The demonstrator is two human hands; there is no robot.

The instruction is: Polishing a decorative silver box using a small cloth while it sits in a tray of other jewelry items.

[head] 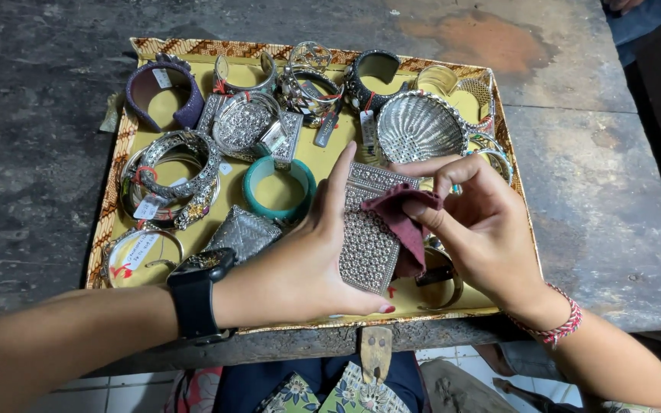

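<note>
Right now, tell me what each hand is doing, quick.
Left hand: closed around a studded silver case, holding it over the tray.
Right hand: fingers pinching a dark red cloth against the case.

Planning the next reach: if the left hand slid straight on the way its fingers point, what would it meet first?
The left hand points up and slightly right, gripping the studded silver case. Straight on, it would probably meet the silver shell-shaped dish first, though depth is unclear; the teal bangle lies just left of that line.
</note>
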